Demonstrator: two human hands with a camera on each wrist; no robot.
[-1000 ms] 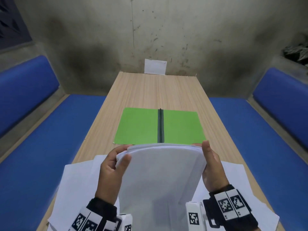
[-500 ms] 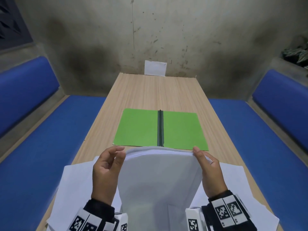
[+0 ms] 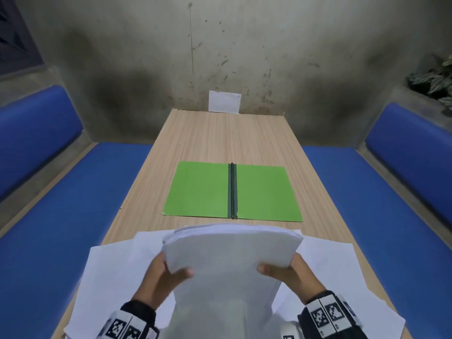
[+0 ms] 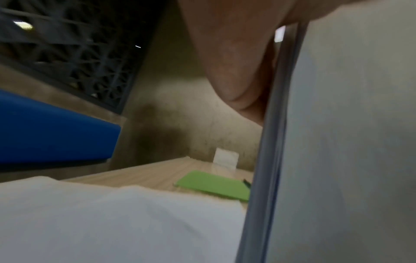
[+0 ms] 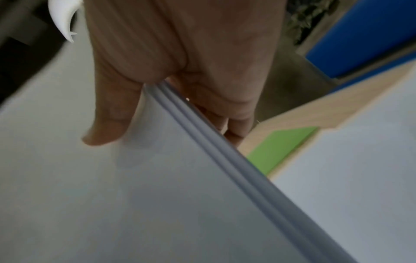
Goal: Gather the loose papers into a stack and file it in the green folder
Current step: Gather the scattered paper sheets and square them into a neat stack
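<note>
A thick stack of white papers [image 3: 230, 255] is held above the near end of the table, its far edge bowed upward. My left hand [image 3: 168, 277] grips its left side with the thumb on top. My right hand [image 3: 286, 272] grips the right side the same way, thumb on top and fingers underneath [image 5: 234, 128]. The stack's edge [image 4: 268, 151] fills the right of the left wrist view. The green folder [image 3: 232, 192] lies open flat on the table just beyond the stack, its dark spine in the middle. More loose papers [image 3: 110, 277] lie spread on the table under my hands.
The wooden table [image 3: 230, 138] runs away from me to a stained wall, where a small white card [image 3: 224, 102] stands. Blue cushioned benches [image 3: 61, 204] flank both long sides. A plant [image 3: 435, 79] sits at the far right.
Both hands slid down from the top corners of the stack to its sides, thumbs now on top. The stack has come lower and tipped toward the folder.
</note>
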